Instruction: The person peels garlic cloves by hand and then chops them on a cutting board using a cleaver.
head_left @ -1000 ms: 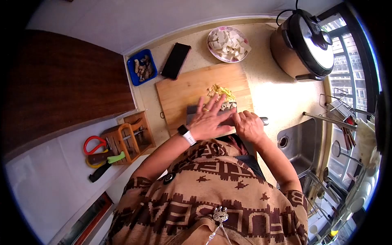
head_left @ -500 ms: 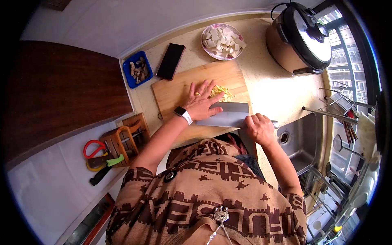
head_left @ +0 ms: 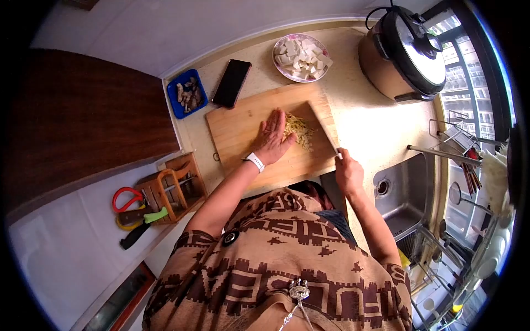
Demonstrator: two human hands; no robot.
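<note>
Finely chopped yellowish pieces, perhaps ginger point(head_left: 298, 131), lie in a small heap on the wooden cutting board point(head_left: 243, 127). At the heap's left edge my left hand point(head_left: 273, 140) rests with its fingers stretched out, the palm side toward the pieces. My right hand point(head_left: 348, 172) grips the handle of a cleaver point(head_left: 324, 124). The cleaver's blade stands nearly on edge along the right side of the heap, so the pieces lie between blade and left hand.
Behind the board are a plate of cubed tofu point(head_left: 301, 58), a phone point(head_left: 232, 83) and a blue tray point(head_left: 186, 94) of small brownish pieces. A rice cooker point(head_left: 403, 55) stands back right, a sink point(head_left: 406, 190) at right. A wooden knife holder point(head_left: 171, 190) with scissors hangs left.
The cleaver has turned from lying flat near the board's front to standing upright right of the heap. My left hand has come off the blade and turned beside the pieces.
</note>
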